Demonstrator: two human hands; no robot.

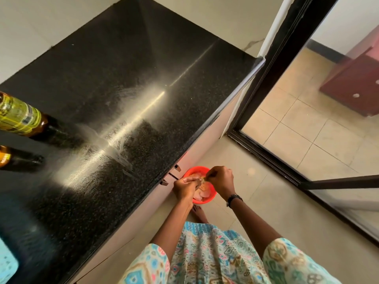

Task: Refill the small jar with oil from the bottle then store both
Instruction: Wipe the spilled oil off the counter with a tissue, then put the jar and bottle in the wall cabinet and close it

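The oil bottle (18, 117), amber with a yellow-green label, stands on the black granite counter (127, 83) at the far left edge of the view. Just below it, the small jar (3, 157) shows only as an amber sliver cut off by the frame. Both of my hands are off the counter, low in front of the drawers and far from bottle and jar. My left hand (185, 188) and my right hand (221, 179) pinch a small yellowish scrap (202, 178) between them; I cannot make out what it is.
Under my hands, a red bowl (212, 196) holding pale scraps sits on the tiled floor, next to my bare foot (200, 214). Metal drawer handles (177, 168) jut from the cabinet front. A glass sliding door (307, 140) stands to the right, a maroon cabinet (352, 83) behind it.
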